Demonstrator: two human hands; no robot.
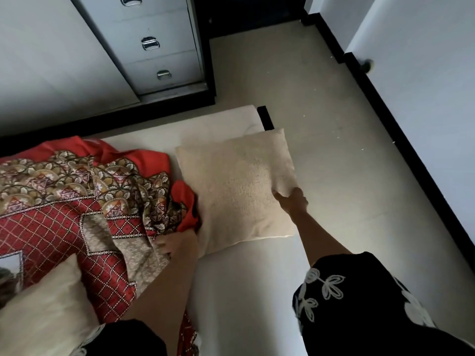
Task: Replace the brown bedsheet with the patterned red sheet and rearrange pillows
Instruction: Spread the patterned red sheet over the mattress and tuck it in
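Note:
The patterned red sheet lies bunched on the left part of the bare white mattress. A beige pillow lies near the mattress's far right corner, partly tilted up. My right hand grips the pillow's right edge. My left hand holds the sheet's rumpled edge beside the pillow's lower left corner; its fingers are partly buried in the cloth. A second cream pillow lies at the lower left, on the sheet. No brown bedsheet is in view.
A grey metal drawer cabinet stands beyond the mattress against a white wall. Beige floor stretches to the right, bounded by black skirting and a white wall. A black bed-frame corner shows past the mattress.

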